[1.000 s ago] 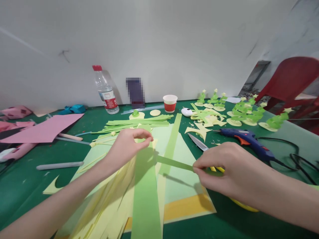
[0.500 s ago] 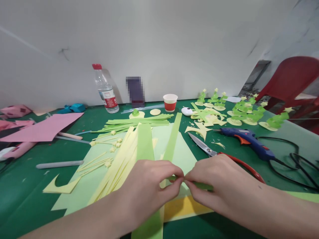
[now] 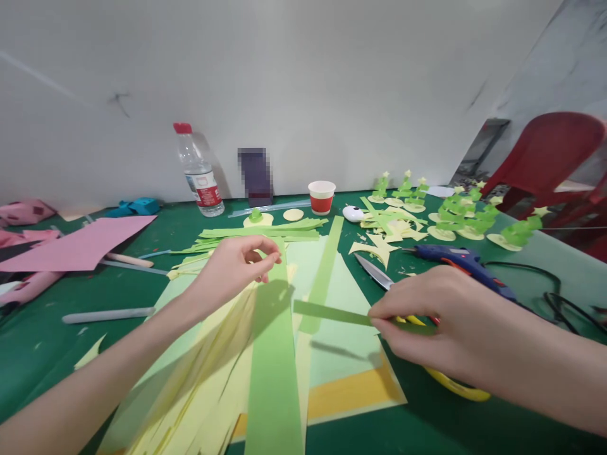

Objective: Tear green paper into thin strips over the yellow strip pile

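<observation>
Paper strip (image 3: pixel 332 313), narrow and green, is being pinched between the thumb and forefinger of the right hand (image 3: pixel 410 316), above pale sheets (image 3: pixel 348 357) on the green surface (image 3: pixel 33 354). Its free end is being pointed leftward, unsupported. The left hand (image 3: pixel 251 262) is being held over a wide green strip (image 3: pixel 275 379), apart from the narrow one; its fingers are being held curled, thumb and forefinger close together, and whether anything is being gripped there cannot be told. Yellow strips (image 3: pixel 203 379) are being crossed by the left forearm (image 3: pixel 109 373). Scissors (image 3: pixel 374 272) are being partly hidden by the right hand, as is a blue glue gun (image 3: pixel 446 253) nearer the right edge. Toward the far right corner, star-topped paper pieces (image 3: pixel 521 232) are being carried on round bases (image 3: pixel 503 242). Along the far edge, a bottle (image 3: pixel 203 183) and a paper cup (image 3: pixel 322 201) are being backed by the wall (image 3: pixel 294 95).
</observation>
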A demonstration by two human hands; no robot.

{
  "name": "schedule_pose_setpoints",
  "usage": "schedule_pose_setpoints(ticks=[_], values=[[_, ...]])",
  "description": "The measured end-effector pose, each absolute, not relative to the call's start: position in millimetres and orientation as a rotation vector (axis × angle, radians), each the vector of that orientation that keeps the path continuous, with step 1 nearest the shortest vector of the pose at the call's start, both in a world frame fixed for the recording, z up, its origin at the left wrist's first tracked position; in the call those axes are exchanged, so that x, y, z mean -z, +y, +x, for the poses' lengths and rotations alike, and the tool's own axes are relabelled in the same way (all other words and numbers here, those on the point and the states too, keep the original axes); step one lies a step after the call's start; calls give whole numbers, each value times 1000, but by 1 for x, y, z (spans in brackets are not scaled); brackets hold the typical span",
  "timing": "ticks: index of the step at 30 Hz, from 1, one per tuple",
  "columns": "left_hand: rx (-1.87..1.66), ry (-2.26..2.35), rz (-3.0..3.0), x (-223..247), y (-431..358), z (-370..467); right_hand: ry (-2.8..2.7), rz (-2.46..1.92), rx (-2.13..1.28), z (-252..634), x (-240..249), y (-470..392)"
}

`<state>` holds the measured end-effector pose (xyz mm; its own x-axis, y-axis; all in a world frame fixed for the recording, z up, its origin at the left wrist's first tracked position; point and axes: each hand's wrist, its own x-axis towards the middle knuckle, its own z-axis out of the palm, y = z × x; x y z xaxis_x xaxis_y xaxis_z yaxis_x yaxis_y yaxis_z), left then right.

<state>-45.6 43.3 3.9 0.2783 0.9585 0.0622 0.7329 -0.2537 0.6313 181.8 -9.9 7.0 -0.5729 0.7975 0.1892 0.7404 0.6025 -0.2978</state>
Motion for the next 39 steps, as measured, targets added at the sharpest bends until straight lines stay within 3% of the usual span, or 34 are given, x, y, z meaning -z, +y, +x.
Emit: schedule_pose_setpoints(ticks=[7,15,31,39], values=[[-261,983,2403,6,15,-28,-2524,-1227,-783,173,-3,2],[-230,885,2385,11,10,-24,-2189,-1271,-1229,160,1,2],[-336,838,2512,16,1,-22,-1972,-1286,-1559,159,12,3],[-394,905,2180,1,2,-20,-1975,-1313,-1676,168,1,1]])
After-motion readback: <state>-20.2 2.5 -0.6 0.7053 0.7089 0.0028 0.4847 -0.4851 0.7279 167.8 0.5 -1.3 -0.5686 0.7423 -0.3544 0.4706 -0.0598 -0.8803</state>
